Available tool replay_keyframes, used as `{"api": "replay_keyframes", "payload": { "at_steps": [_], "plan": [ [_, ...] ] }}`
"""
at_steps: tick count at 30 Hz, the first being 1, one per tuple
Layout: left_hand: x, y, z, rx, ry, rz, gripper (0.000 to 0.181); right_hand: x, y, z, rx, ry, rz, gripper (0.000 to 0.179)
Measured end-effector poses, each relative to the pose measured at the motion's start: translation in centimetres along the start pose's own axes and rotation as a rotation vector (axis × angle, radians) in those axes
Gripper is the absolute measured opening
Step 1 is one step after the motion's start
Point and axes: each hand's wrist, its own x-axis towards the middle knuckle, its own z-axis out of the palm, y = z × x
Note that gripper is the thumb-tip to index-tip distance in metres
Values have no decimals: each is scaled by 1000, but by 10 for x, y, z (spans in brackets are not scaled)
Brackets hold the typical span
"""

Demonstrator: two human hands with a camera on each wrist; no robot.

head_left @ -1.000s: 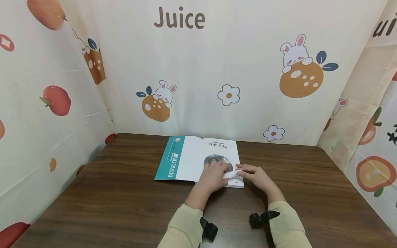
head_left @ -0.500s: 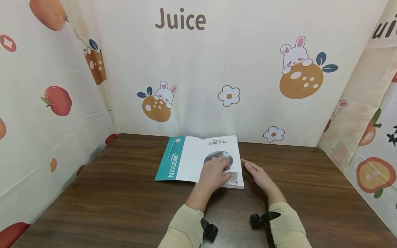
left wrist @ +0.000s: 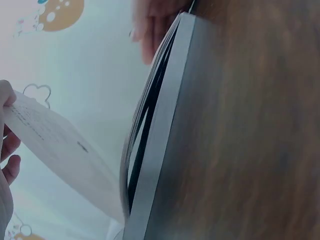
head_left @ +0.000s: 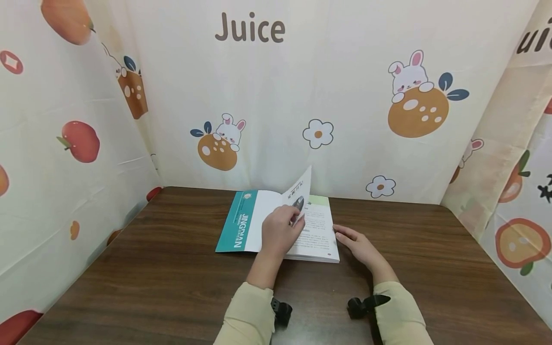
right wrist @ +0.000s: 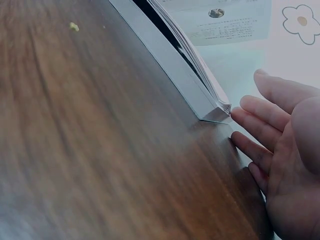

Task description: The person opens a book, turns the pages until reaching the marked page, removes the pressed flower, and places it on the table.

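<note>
An open book [head_left: 312,244] lies on the brown table, its teal cover flap [head_left: 233,223] spread out to the left. My left hand [head_left: 280,230] pinches a lifted page [head_left: 302,189] between thumb and fingers, and the page stands steeply over the middle of the book. In the left wrist view the page [left wrist: 65,155] slants up from the binding to the fingertips. My right hand [head_left: 358,244] rests by the book's right edge with relaxed fingers. From the right wrist view its fingertips [right wrist: 237,112] are at the corner of the page stack, holding nothing.
The wooden table [head_left: 151,268] carries the book near its back edge. Behind it hangs a pale curtain [head_left: 276,96] printed with fruit, rabbits and flowers, and similar cloth closes both sides. A small yellow speck [right wrist: 74,26] lies on the table.
My left hand has moved left, raising the page off the right side and exposing a printed page with a green top. The right hand let go of the page edge and moved slightly right.
</note>
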Motion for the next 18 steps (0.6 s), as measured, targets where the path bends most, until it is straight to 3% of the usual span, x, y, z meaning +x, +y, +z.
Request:
{"api": "replay_keyframes", "payload": {
  "at_steps": [9,18],
  "plan": [
    [3,-24,-15,-47,97,-125,12,-1,0,0,5,-10,-5,54],
    [1,-57,-36,-124,221,-287,17,0,2,0,-4,-9,5,52]
  ]
}}
